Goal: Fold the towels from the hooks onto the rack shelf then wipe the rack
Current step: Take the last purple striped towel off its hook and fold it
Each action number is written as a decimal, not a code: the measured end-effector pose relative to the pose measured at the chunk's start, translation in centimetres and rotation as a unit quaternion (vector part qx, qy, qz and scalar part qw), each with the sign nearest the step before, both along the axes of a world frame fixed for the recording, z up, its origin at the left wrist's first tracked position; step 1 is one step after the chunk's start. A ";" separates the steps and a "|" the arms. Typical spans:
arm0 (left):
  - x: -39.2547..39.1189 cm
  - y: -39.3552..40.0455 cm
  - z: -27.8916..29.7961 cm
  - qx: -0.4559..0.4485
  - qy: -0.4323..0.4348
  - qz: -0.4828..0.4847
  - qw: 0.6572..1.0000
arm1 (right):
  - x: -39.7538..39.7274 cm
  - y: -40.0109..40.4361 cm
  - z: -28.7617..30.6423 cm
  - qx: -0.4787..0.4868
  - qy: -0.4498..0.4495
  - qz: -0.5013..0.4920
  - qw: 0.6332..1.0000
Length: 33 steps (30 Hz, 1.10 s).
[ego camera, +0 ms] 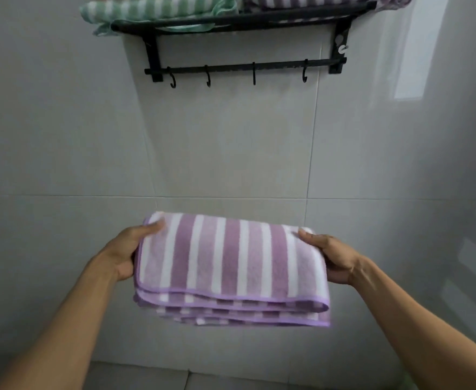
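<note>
A folded purple-and-white striped towel (231, 266) lies flat between my hands at chest height, well below the rack. My left hand (130, 249) grips its left edge, thumb on top. My right hand (332, 257) grips its right edge the same way. High on the wall hangs the black rack (248, 21). On its shelf lie a folded green-striped towel (152, 7) at the left and a folded purple-striped towel (324, 1) at the right. The rail below carries several bare hooks (208, 76).
Glossy pale wall tiles (231, 142) fill the view behind the towel. A side wall (456, 136) with a bright window reflection closes in on the right. A strip of floor tile (146, 375) shows at the bottom.
</note>
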<state>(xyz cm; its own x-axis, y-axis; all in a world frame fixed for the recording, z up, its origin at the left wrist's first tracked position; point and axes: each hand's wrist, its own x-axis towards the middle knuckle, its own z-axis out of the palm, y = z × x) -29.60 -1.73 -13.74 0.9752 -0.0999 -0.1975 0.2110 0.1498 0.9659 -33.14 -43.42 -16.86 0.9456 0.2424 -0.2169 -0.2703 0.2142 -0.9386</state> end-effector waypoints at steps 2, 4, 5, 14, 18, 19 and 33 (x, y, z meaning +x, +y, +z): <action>-0.2 0.3 -0.8 0.046 -0.001 -0.011 0.999 | 0.2 0.1 -0.3 -0.009 -0.004 -0.010 1.000; -0.5 0.3 -1.5 0.047 0.012 0.010 0.999 | 0.2 0.2 -0.5 -0.007 0.000 -0.024 1.000; -0.5 0.3 -1.7 0.034 0.024 0.026 0.999 | 0.1 0.2 -0.5 0.006 0.009 -0.026 1.000; -1.7 -1.1 -2.9 0.063 0.088 0.005 0.994 | 0.4 0.9 -1.6 -0.046 0.072 -0.043 0.995; -0.3 -0.7 5.3 0.019 -0.152 0.032 0.988 | 1.9 0.6 8.3 -0.054 -0.142 -0.100 0.983; 0.0 -0.4 7.5 0.002 -0.212 0.062 0.975 | 1.8 0.1 11.0 -0.031 -0.209 -0.114 0.971; 0.8 -0.8 11.6 0.060 -0.232 0.139 0.961 | 1.4 -1.4 12.6 -0.106 -0.312 -0.207 0.921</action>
